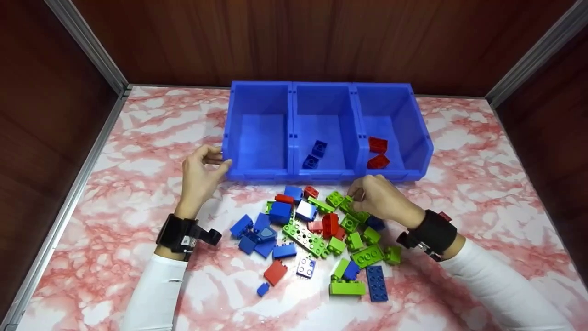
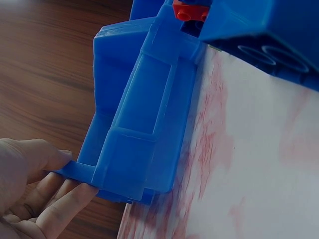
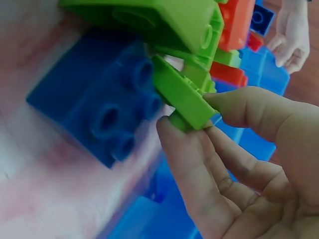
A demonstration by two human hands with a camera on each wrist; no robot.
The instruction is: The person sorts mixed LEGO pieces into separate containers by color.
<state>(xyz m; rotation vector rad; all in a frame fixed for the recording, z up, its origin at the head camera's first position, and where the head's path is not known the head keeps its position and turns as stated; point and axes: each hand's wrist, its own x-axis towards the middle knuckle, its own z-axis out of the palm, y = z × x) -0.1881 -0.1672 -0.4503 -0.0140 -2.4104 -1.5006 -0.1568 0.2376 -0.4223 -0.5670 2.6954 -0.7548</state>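
My left hand (image 1: 202, 174) pinches the front left corner of a row of three joined blue storage bins (image 1: 257, 176). In the left wrist view, the thumb lies on top of the bin's rim (image 2: 82, 172) with fingers beneath. My right hand (image 1: 383, 197) is at the far right part of a pile of toy building bricks, just in front of the bins. Seen from the right wrist, its thumb and fingers pinch a small green brick (image 3: 182, 94). A dark blue brick (image 3: 94, 94) and other green bricks lie close beside it.
Two dark blue bricks (image 1: 319, 148) lie in the middle bin and two red bricks (image 1: 378, 145) in the right bin. Loose blue, green, red and white bricks spread over the marbled table (image 1: 105, 220). Brown panels (image 1: 298, 41) enclose the back and sides.
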